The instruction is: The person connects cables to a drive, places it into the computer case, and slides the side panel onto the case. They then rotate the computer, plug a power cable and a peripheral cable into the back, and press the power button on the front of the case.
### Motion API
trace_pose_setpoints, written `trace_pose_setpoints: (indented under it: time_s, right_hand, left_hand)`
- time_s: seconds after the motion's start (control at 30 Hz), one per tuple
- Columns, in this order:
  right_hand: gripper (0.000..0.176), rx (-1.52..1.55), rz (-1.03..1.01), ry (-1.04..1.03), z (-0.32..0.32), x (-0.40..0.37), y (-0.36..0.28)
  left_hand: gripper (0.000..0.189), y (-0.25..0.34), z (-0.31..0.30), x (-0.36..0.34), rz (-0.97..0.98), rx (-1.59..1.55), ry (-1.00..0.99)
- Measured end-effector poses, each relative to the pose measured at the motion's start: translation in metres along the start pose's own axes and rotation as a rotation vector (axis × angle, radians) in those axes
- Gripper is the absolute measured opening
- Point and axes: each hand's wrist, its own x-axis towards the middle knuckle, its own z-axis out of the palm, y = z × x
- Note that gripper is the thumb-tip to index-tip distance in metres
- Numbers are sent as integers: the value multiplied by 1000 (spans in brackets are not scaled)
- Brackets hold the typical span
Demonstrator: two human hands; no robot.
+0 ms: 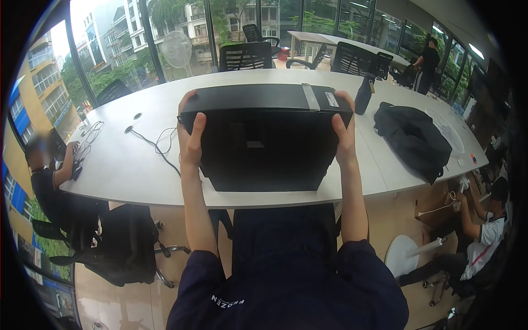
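A large black computer case (264,146) stands at the front edge of the white table, its broad dark face toward me. A strip of grey tape (311,98) and a small white label (331,99) are on its top. My left hand (191,132) grips the upper left corner, thumb on the near face and fingers around the side. At the upper right corner my right hand (345,129) holds it the same way. The fingertips of both hands are partly hidden behind the case.
On the white table (396,176) lie a black cable (157,147), a dark bottle (363,94) and a black bag (412,140). One person (49,165) sits at the left end, another (484,225) at lower right beside a cardboard box (432,206). Office chairs (245,56) stand behind.
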Motion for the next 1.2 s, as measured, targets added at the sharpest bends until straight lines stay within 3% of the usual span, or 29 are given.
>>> trace_pose_setpoints:
  time_s: [0.23, 0.3, 0.33, 0.5, 0.7, 0.77, 0.8, 0.87, 0.9, 0.97, 1.0, 1.2]
  right_hand:
    - [80, -41, -8, 55, 5, -23, 10]
    - [85, 45, 223, -59, -7, -44, 32]
    - [85, 46, 228, -61, -7, -49, 39]
    - [80, -91, 65, 45, -2, -51, 48]
    - [78, -18, 81, 21, -4, -42, 63]
    - [78, -1, 92, 32, -9, -44, 72]
    - [78, 4, 100, 32, -10, -45, 73]
    - [78, -4, 133, 40, -9, -46, 64]
    - [78, -9, 160, 54, -8, -48, 61]
    - [79, 18, 166, 68, -18, -48, 74]
    - [80, 42, 181, 72, -18, -51, 78]
    - [81, 164, 280, 165, -18, -54, 82]
  left_hand:
    - [83, 4, 1, -3, -29, -22, 3]
    - [83, 3, 1, -3, -43, -44, -2]
    - [83, 3, 2, -3, -48, -42, 0]
    - [82, 4, 1, -3, -32, -67, -22]
    - [77, -9, -14, -35, 0, 111, 19]
    - [66, -23, -44, -59, -223, 132, 26]
    - [66, -33, -59, -69, -226, 131, 31]
    - [52, -52, -84, -95, -619, 746, 47]
    - [52, -57, -88, -111, -627, 745, 44]
    - [43, -62, -100, -126, -709, 1208, -234]
    - [40, -59, -98, -127, -642, 1207, -224]
    - [37, -53, -92, -119, -750, 946, -202]
